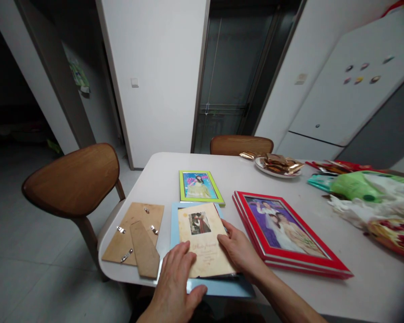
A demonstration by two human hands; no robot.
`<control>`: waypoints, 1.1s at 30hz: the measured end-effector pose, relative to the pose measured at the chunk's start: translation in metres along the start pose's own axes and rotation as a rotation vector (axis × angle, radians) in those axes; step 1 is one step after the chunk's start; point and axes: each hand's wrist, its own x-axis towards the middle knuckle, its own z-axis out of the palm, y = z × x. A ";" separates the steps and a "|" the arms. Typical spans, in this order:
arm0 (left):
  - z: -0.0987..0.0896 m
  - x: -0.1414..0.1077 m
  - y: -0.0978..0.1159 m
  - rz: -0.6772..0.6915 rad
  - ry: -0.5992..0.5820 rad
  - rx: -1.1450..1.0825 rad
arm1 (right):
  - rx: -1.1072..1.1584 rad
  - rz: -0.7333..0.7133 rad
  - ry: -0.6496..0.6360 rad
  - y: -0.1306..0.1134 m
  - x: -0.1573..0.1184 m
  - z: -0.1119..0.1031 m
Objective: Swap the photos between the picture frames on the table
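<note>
A cream printed card (202,251) with a small picture near its top lies over a light blue photo frame (222,289) at the table's near edge. My right hand (240,251) grips the card's right edge, thumb on top and fingers along the side. Dark sheet edges peek out beneath the card. On its lower left, my left hand (177,280) rests with fingers spread, fingertips touching the card and thumb over the blue frame. A brown backing board (150,213) with metal clips and a stand leg (144,251) lies left of the frame.
Beyond the card lies a green photo frame (218,196). Stacked red photo frames (309,264) are at the right. Farther off stand a plate (261,168) of gold-wrapped packets, green and white bags (360,186) and a dish (397,233). Wooden chairs (74,179) flank the white table (148,177).
</note>
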 end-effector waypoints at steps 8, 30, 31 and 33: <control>-0.010 0.002 0.011 -0.035 -0.079 0.054 | -0.844 -0.092 0.155 -0.011 -0.005 -0.002; -0.002 0.005 0.002 0.029 -0.094 0.112 | -1.127 -0.346 0.167 -0.001 -0.011 0.006; -0.002 0.005 0.002 0.025 -0.124 0.122 | -1.127 -0.349 0.156 -0.001 -0.012 0.007; -0.003 0.005 0.003 0.008 -0.163 0.138 | -1.115 -0.353 0.129 -0.002 -0.012 0.007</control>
